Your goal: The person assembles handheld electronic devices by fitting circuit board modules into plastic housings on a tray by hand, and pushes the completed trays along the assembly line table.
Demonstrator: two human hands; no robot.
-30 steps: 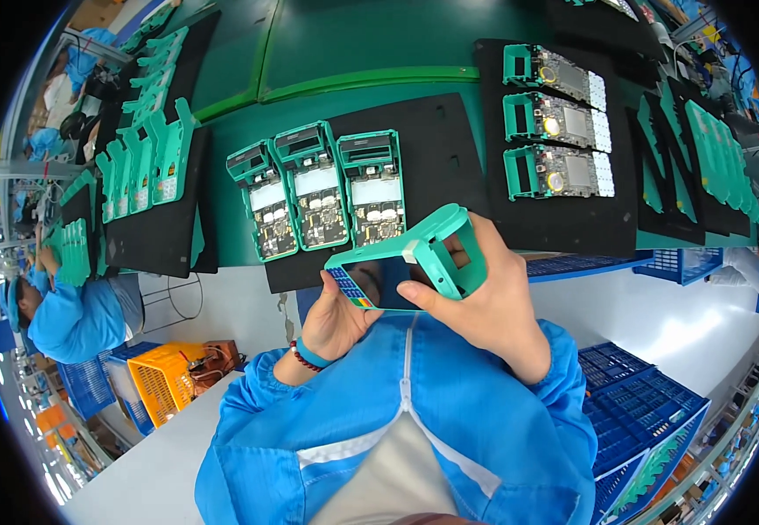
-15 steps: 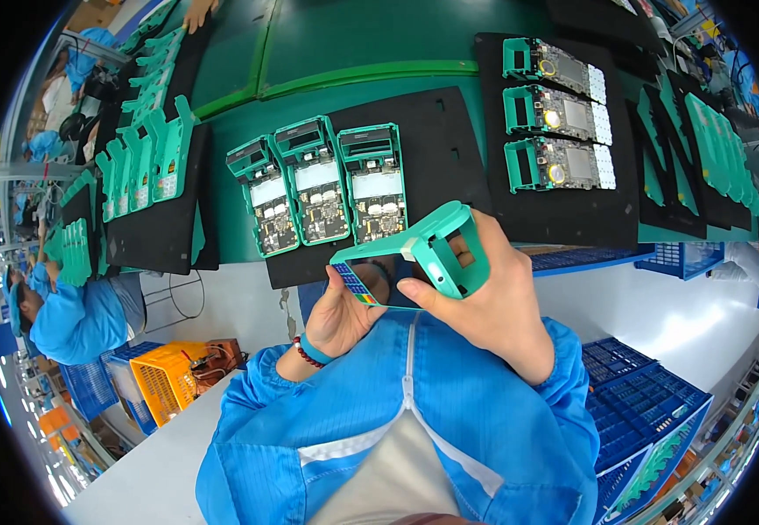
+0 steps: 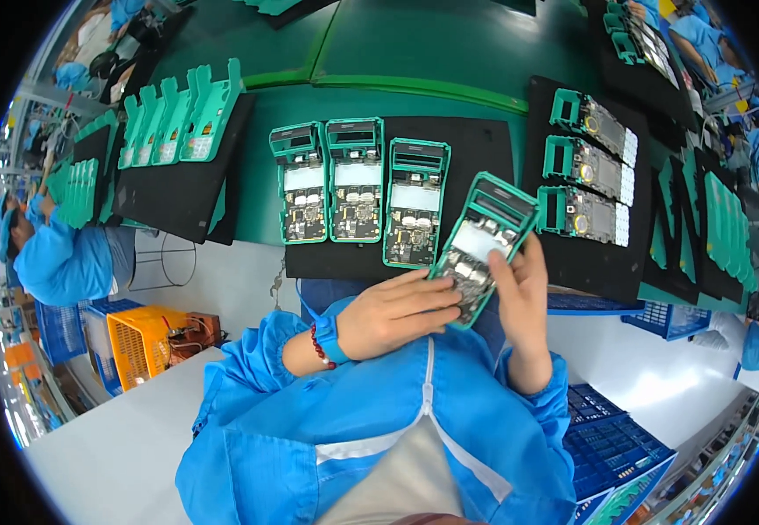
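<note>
Between my hands is a green payment terminal, its back uncovered so the circuit board and a white rectangle show. My right hand grips its right edge, thumb over the board and fingers at the side. My left hand holds the lower end, fingers together across the bottom of the board; its thumb is hidden. Three similar terminals lie face down on the black foam mat just beyond: one at the left, one in the middle, and one nearest my hands.
At right, another black mat carries three green frames with boards. Green shells stand on a black board at left. Blue crates sit low at right, a yellow crate low at left. A co-worker sits at far left.
The terminal has been turned from its keypad side to its open board side and moved right, by the mat. My left hand has gone from beneath it to across its lower end. The view has shifted.
</note>
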